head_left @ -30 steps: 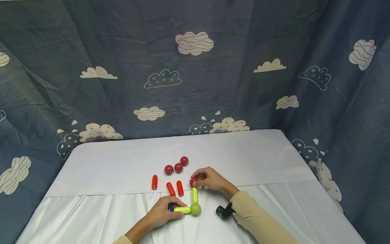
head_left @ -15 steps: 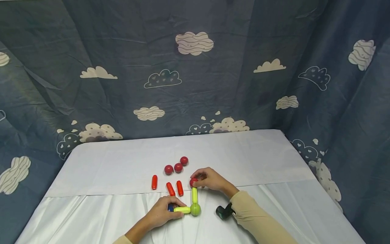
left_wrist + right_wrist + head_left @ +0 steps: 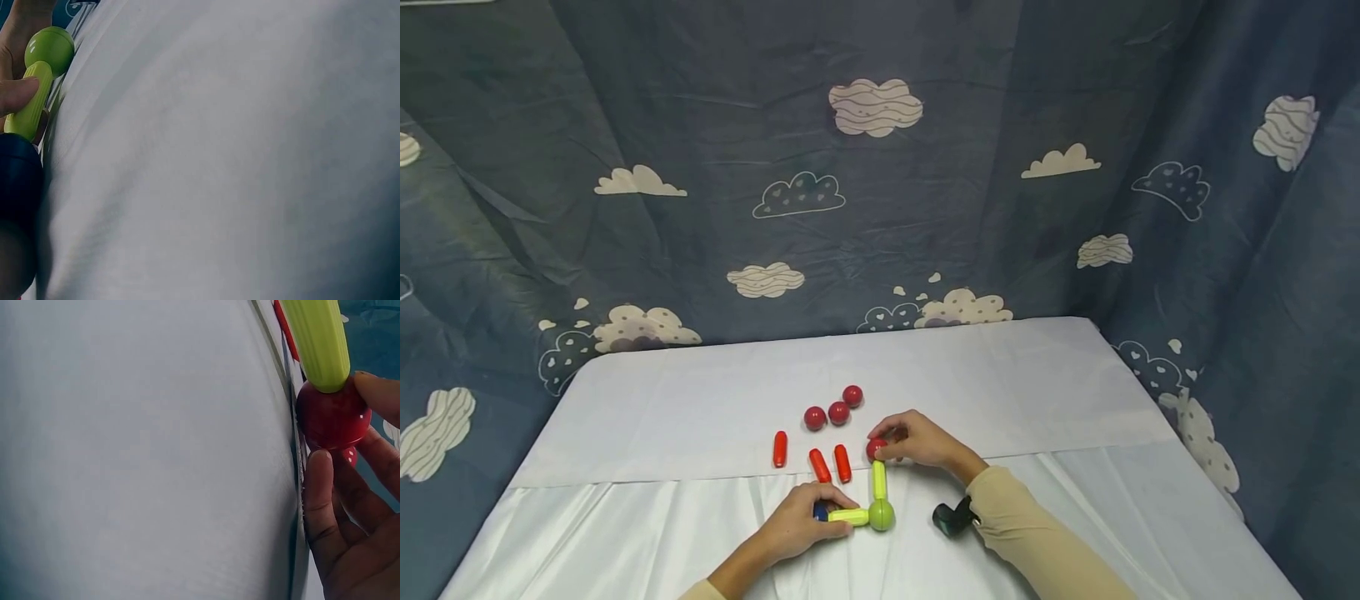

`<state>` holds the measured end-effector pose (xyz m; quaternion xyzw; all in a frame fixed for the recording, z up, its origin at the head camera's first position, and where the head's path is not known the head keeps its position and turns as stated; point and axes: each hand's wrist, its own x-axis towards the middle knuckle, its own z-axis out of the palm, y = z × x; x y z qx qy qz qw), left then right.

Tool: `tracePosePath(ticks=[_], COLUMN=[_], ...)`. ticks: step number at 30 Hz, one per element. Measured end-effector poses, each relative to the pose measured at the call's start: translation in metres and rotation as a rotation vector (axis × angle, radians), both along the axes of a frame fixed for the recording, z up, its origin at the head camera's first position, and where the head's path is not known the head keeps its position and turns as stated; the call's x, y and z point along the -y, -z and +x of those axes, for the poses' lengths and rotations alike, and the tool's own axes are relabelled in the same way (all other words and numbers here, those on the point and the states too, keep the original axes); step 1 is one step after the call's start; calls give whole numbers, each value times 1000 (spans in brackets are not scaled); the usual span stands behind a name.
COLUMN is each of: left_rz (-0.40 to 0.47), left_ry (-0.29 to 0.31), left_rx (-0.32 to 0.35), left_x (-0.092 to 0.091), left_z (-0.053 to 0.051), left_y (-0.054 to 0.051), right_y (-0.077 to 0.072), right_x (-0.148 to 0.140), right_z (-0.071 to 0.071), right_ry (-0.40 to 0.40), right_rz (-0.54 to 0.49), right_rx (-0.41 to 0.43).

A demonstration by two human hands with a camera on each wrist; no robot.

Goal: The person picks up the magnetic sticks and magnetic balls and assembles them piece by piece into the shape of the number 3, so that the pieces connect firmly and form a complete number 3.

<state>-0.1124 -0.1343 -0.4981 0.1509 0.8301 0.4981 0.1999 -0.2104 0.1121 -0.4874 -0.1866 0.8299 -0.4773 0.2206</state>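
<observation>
1. Left hand [image 3: 797, 521]: the forearm enters from eight o'clock, palm down. Thumb and fingers are drawn in to a narrow gap, gripping a yellow-green ribbed rod [image 3: 848, 517].
2. Right hand [image 3: 925, 443]: the beige-sleeved arm [image 3: 1045, 542] reaches in from four o'clock, fingers bent, pinching a glossy red ball [image 3: 875, 448] with a gap only as wide as that ball.
3. The gripped rod meets a glossy green ball [image 3: 882, 515] at the ball's nine o'clock; a second yellow-green ribbed rod [image 3: 879, 481] runs from its twelve o'clock to the pinched ball.
4. The left wrist view shows much of a dark blue rounded piece [image 3: 19, 181] at the gripped rod's other end, mostly hidden by the hand from the head.
5. The right wrist view shows the second rod's end against the pinched ball.
6. From the green ball, three loose glossy red balls [image 3: 838, 412] lie toward eleven o'clock, three smooth red rods [image 3: 820, 465] toward ten, on white cloth [image 3: 1037, 392].
</observation>
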Motion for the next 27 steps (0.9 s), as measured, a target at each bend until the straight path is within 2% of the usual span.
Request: tracePosePath(ticks=[6, 13, 21, 27], left_rz=[7, -1, 17, 17], left_ry=[-10, -5, 3, -3], left_rx=[-4, -17, -11, -18], left_x=[0, 1, 0, 1], left_z=[0, 0, 1, 1], left_y=[3, 3, 2, 2], right_y=[-4, -16, -17, -14], right_x=[4, 23, 40, 46], right_z=[1, 5, 6, 6], right_ry=[-6, -101, -165, -185], right_rz=[66, 148, 247, 272], right_rx=[-101, -239, -236, -220])
